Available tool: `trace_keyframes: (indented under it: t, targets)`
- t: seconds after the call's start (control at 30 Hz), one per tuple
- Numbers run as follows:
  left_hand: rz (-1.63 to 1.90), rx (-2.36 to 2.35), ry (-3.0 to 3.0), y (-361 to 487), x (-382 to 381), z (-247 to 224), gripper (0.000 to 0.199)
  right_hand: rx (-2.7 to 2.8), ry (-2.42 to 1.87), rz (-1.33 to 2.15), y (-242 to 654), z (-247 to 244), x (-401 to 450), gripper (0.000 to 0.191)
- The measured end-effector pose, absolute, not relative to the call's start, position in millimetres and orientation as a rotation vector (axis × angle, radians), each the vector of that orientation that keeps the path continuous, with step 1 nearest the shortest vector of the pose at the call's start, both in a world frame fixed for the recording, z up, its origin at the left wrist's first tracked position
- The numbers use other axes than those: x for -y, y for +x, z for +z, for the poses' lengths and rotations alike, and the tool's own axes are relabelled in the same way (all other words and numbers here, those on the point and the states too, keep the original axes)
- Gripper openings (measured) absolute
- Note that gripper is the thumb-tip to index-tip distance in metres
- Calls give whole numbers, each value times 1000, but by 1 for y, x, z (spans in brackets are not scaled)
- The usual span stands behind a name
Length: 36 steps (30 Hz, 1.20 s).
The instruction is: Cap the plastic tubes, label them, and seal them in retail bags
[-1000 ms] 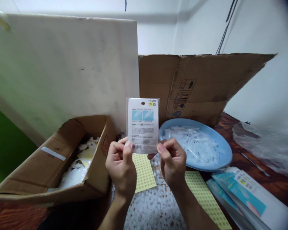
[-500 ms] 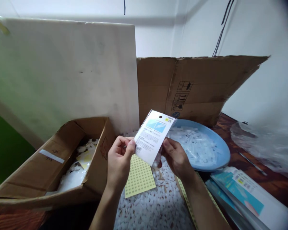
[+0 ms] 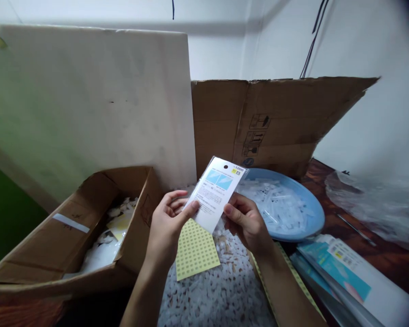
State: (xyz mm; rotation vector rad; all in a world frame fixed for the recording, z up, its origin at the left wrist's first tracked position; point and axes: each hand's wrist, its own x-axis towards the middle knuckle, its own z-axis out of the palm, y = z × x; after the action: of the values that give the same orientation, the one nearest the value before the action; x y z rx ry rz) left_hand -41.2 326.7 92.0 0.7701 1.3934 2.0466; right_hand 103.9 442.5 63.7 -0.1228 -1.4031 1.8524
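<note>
Between my hands is a white printed packaging card (image 3: 215, 190) in a clear sleeve, tilted, with blue pictures, small print and a hang hole at its top. My left hand (image 3: 168, 218) grips its left edge, the thumb lying on the print. On the right edge, my right hand (image 3: 247, 220) pinches the card between thumb and fingers. Below the hands, a yellow sheet of small round stickers (image 3: 196, 254) lies on a white speckled woven mat (image 3: 214, 304).
At left stands an open cardboard box (image 3: 129, 227) with papers inside. A blue basin (image 3: 318, 218) of small clear plastic pieces sits behind my right hand. Flat packages (image 3: 351, 268), a thin metal tool (image 3: 356, 229) and clear plastic film (image 3: 371, 204) lie at right. Cardboard (image 3: 286, 118) stands behind.
My left thumb has slid a little up and right over the card, and the left fingers have spread slightly. My right hand's grip has shifted; the card stays in nearly the same place.
</note>
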Motion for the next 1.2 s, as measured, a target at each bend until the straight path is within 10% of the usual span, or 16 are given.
trace_keyframes:
  t: [0.67,0.9,1.03,1.2]
  targets:
    - [1851,-867,61,-33,-341,88,28,1012,-17,2079,88,58,-429,22]
    - [2106,-1721,1295,-45,-327,86,39,919,-98,2014,89,61,-436,19]
    - [1585,-1664,2550,-47,-317,94,64,891,-124,2021,92,67,-437,20]
    - [1602,-1809,2724,-35,-325,84,49,884,-55,2074,91,71,-431,26]
